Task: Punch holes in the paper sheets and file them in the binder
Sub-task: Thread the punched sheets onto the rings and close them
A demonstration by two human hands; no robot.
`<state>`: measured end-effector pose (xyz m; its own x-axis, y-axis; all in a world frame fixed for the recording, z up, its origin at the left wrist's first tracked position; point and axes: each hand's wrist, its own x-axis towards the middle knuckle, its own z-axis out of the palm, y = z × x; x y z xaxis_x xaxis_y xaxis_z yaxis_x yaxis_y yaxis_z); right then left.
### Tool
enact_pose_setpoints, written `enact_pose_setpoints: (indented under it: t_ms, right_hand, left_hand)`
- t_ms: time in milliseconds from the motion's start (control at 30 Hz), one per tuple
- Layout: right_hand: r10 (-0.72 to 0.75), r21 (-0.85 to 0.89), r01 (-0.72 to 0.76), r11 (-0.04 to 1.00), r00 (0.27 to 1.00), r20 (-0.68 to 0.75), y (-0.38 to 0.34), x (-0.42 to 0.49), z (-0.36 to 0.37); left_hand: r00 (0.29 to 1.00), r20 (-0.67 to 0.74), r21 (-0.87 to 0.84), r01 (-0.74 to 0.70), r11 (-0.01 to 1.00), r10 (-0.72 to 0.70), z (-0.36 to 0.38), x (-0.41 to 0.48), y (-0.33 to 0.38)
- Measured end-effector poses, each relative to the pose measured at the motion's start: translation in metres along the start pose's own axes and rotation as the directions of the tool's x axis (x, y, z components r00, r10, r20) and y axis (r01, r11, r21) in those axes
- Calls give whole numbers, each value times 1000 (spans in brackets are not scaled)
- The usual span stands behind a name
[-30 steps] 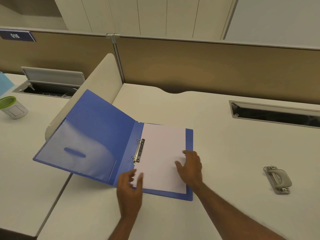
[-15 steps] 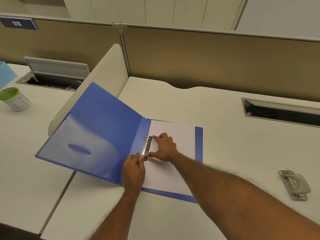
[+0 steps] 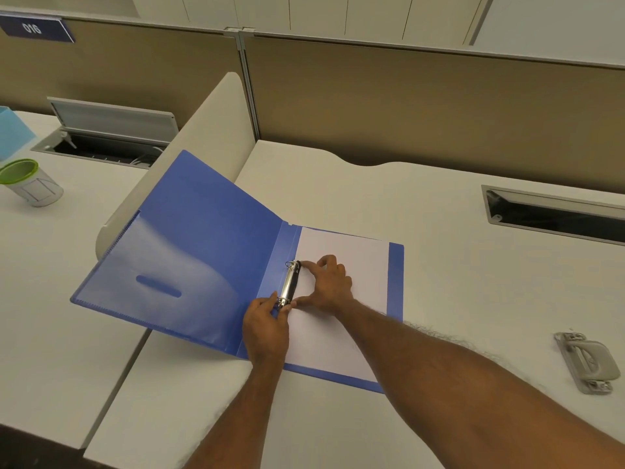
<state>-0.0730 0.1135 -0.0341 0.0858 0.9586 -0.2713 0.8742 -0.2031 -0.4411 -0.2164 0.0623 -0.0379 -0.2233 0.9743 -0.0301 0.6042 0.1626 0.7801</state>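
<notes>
blue binder (image 3: 209, 252): open, flat on desk | white paper sheets (image 3: 341, 326): on rings | grey hole punch (image 3: 586, 362): far right

Your left hand (image 3: 265, 328) sits just below the middle of the frame, back up, fingers curled and thumb and fingertips pinched together at its upper right. Your left forearm drops straight down to the bottom edge. Your right hand (image 3: 329, 286) lies just above and to the right of it, index finger stretched to the upper left, thumb reaching down-left until it nearly meets your left fingertips. Your right forearm runs diagonally to the lower right corner.
</notes>
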Motion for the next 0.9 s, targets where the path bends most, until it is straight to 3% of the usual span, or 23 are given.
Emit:
enact_pose_setpoints:
  t_ms: [167,300,400,467,533,567,633,733,800,900]
  right_hand:
    - [-12,23,12,1000,1000,0,-4,-1,-4]
    - [-45,247,71,967,993,-108,8,-20,-10]
    - [-9,287,72,955,977,-214,31,-46,-13]
    - [38,282,53,958,951,-307,51,-64,-14]
    - [104,296,24,955,907,-408,71,-83,-16]
    - [142,321,5,947,890,-433,80,-91,-17]
    - [188,349,-33,937,888,-421,95,-107,-17]
    - [207,336,-90,938,920,-334,112,-120,-14]
    - [208,330,-120,936,947,-246,119,-124,-12]
    - [204,262,-153,953,962,-179,124,-122,-12]
  left_hand:
    - [1000,-8,-26,0,1000,-1,0,0,-1]
    - [998,-36,-61,-57,997,55,-12,-6,-5]
    - [973,-216,-117,-111,987,84,-32,-16,-15]
    - [920,-365,-46,-172,984,143,-45,-26,-26]
    - [842,-526,33,-123,992,122,-55,-36,-36]
    - [805,-591,-14,-67,998,46,-60,-38,-39]
    - [753,-644,-203,3,979,-136,-73,-36,-39]
    - [769,-554,-536,-35,843,-320,-86,-21,-33]
    - [810,-483,-645,-73,761,-332,-89,-17,-28]
    - [840,-490,-552,-92,829,-233,-87,-20,-29]
